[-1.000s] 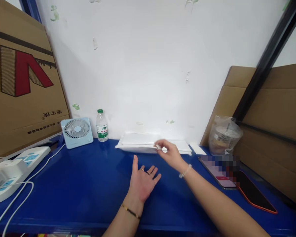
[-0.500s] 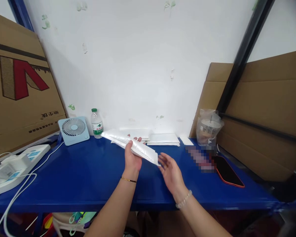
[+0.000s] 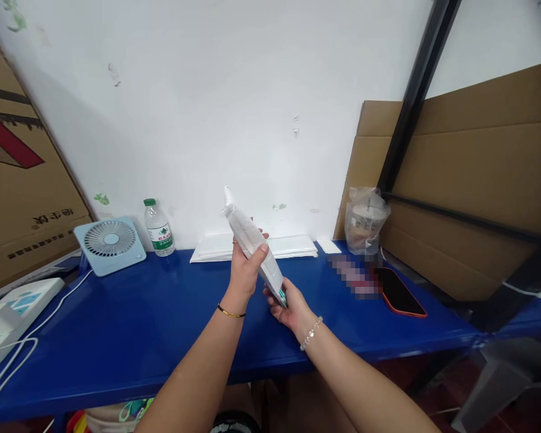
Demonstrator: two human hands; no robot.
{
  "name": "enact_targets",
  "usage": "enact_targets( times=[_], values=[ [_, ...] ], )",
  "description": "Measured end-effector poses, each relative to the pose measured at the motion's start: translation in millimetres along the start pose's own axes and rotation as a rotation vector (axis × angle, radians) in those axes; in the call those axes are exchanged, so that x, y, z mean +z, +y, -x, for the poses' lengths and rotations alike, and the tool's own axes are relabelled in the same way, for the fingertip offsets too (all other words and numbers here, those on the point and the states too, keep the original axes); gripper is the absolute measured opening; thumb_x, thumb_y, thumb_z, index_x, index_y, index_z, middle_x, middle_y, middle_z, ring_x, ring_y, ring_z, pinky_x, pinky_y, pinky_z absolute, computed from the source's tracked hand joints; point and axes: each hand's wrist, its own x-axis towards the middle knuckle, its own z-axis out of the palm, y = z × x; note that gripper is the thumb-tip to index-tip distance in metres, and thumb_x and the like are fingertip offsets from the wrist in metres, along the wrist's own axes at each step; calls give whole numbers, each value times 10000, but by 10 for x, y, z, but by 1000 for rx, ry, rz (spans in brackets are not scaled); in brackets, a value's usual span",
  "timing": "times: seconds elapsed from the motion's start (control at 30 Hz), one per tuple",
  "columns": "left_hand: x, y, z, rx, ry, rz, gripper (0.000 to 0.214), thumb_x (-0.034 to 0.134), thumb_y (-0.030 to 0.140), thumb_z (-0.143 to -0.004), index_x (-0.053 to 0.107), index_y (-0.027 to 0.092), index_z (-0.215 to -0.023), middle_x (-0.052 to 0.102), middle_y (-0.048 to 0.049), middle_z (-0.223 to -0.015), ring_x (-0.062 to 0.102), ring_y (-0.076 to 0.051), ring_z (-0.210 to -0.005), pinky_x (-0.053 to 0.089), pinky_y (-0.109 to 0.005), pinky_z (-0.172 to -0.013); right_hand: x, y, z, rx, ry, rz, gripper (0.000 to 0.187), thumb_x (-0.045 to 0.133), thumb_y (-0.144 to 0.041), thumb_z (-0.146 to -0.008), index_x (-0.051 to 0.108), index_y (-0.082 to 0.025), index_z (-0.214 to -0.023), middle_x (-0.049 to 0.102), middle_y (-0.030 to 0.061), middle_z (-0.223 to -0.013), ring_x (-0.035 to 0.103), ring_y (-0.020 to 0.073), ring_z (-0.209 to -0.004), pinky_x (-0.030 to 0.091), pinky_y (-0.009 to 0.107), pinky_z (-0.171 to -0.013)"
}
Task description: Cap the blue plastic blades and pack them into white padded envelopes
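A long, narrow white packet (image 3: pixel 249 233) is held up over the blue table, tilted with its crumpled top end toward the wall. My left hand (image 3: pixel 246 268) is closed around its middle, the thumb lying across the front. At the packet's lower end my right hand (image 3: pixel 289 305) is closed on it, fingers underneath. A bit of teal-green shows at that end; what it belongs to I cannot make out. Behind the hands, flat white packets (image 3: pixel 293 245) lie stacked against the wall, partly hidden by my left hand and the held packet.
On the blue table (image 3: pixel 162 325) stand a light blue fan (image 3: pixel 110 243) and a water bottle (image 3: pixel 159 228) at the left, near a white power strip (image 3: pixel 24 307) with cables. At the right are a bagged drink cup (image 3: pixel 366 222), a phone (image 3: pixel 401 291) and cardboard (image 3: pixel 473 198).
The packet has swung from nearly flat to steeper, its far end raised. My right hand has closed on the lower end, where teal-green now shows. The view has shifted right.
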Motion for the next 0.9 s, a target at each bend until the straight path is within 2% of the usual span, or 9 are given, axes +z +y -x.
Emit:
enact_targets(
  times=[0.1,0.27,0.37,0.43,0.5,0.6,0.67,0.8,0.9],
  values=[
    [-49,38,-57,0,21,71,592,668,304,-720,425,289,-1261,538,-45,-1138,566,-215,-1033,477,-372,-877,-8,-39,1,-88,-12,156,256,555,-387,-808,491,-167,-694,479,-45,-418,350,47,-266,161,122,-253],
    [-279,139,-185,-32,153,226,520,613,340,-737,452,325,-1231,533,-25,-1116,560,-209,-1033,489,-394,-872,-145,-223,-48,-223,10,400,363,611,-474,-745,419,-192,-620,403,-74,-379,293,44,-263,146,156,-273],
    [-527,232,-296,-14,189,170,506,594,389,-728,463,331,-1213,537,-23,-1132,564,-208,-1029,489,-378,-864,-305,-401,-118,-389,167,665,378,571,-519,-748,419,-202,-609,374,-76,-393,313,63,-288,174,186,-287],
    [-726,291,-372,33,174,-22,558,597,412,-715,439,318,-1242,535,-32,-1154,566,-210,-1018,482,-362,-858,-405,-518,-178,-540,294,955,395,489,-543,-785,434,-204,-590,375,-64,-403,350,84,-315,240,213,-316],
    [-947,326,-430,28,80,-383,641,632,415,-673,432,265,-1263,559,-50,-1128,565,-222,-1002,457,-360,-878,-471,-595,-234,-647,352,1195,432,452,-539,-802,422,-205,-530,373,-48,-395,387,103,-350,290,236,-373],
    [-1311,299,-445,-126,-325,-1021,695,703,401,-541,534,208,-1187,574,-71,-1131,531,-274,-1053,392,-372,-948,-486,-595,-284,-700,343,1320,442,520,-490,-779,407,-201,-463,406,-22,-396,446,128,-439,296,247,-459],
    [-1551,234,-402,-303,-517,-1276,723,710,369,-492,557,207,-1180,594,-87,-1102,556,-288,-1014,409,-358,-910,-460,-532,-286,-735,328,1412,405,543,-462,-781,452,-200,-486,469,-4,-440,477,139,-500,290,248,-503],
    [-1827,105,-279,-542,-567,-1359,804,759,337,-369,582,211,-1143,578,-115,-1193,526,-331,-1089,412,-361,-898,-408,-409,-244,-809,287,1610,368,505,-441,-839,504,-205,-556,547,22,-548,497,147,-546,279,255,-549],
    [-1668,14,-226,-464,-506,-1197,793,769,401,-393,584,220,-1143,510,-114,-1301,433,-335,-1203,373,-366,-948,-397,-398,-225,-812,245,1661,376,480,-449,-861,510,-205,-575,558,23,-582,483,142,-540,268,254,-548]
  ],
)
